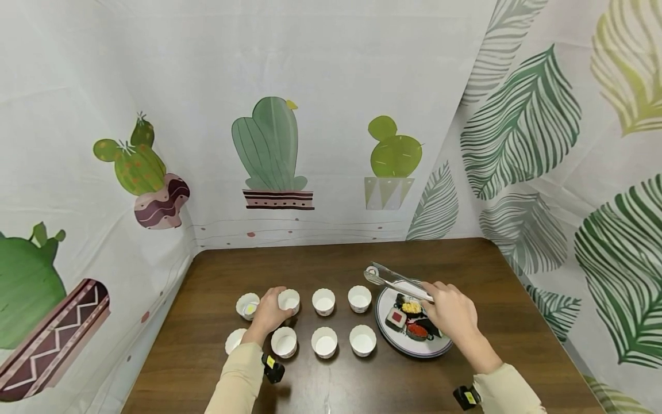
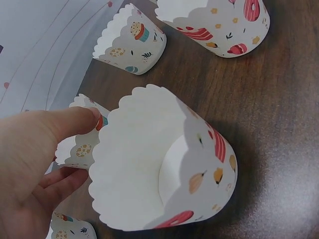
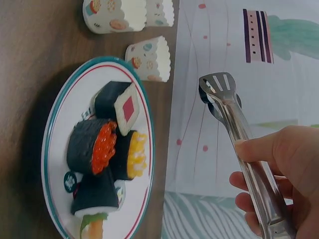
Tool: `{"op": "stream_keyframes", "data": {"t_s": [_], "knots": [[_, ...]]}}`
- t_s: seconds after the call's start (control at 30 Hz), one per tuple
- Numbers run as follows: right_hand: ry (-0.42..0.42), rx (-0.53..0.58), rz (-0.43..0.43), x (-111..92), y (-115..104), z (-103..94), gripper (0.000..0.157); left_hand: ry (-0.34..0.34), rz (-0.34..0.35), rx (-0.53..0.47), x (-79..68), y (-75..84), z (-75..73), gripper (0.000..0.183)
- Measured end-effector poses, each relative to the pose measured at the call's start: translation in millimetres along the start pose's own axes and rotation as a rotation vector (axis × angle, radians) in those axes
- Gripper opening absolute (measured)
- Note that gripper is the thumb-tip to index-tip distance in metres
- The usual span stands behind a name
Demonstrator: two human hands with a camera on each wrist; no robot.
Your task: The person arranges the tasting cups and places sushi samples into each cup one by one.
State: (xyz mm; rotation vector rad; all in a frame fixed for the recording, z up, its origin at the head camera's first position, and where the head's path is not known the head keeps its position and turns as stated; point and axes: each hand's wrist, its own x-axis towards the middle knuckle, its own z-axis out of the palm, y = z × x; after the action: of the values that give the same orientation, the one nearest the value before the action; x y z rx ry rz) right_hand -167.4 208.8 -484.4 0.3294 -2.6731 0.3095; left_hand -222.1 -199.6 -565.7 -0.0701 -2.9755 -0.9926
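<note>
My left hand (image 1: 271, 312) grips a white scalloped paper baking cup (image 1: 289, 300) in the back row; in the left wrist view the thumb lies on that cup's printed side (image 2: 82, 144). My right hand (image 1: 454, 310) holds metal serving tongs (image 3: 249, 159), raised above the far edge of a plate. Between the tong tips, a small round sushi roll piece (image 1: 372, 270) shows in the head view; the slotted tip mostly hides it in the right wrist view. Several toy-like sushi pieces, including one with red roe (image 3: 103, 147) and one with yellow topping (image 3: 135, 154), sit on the white plate (image 1: 385, 330).
More paper cups stand in two rows left of the plate, such as a front-row cup (image 1: 324, 342). The back-left cup (image 1: 248, 306) has something with yellow in it. Beyond the brown wooden table (image 1: 331, 264) hangs a cactus-printed cloth (image 1: 331, 144).
</note>
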Motion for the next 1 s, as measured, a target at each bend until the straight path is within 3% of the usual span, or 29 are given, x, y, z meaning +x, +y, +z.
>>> {"op": "stream_keyframes", "data": {"t_s": [1.0], "knots": [[-0.019,-0.005,-0.156,28,-65,22.5,0.037,0.008,-0.018,-0.016,-2.1,1.2,0.3,0.064]]}}
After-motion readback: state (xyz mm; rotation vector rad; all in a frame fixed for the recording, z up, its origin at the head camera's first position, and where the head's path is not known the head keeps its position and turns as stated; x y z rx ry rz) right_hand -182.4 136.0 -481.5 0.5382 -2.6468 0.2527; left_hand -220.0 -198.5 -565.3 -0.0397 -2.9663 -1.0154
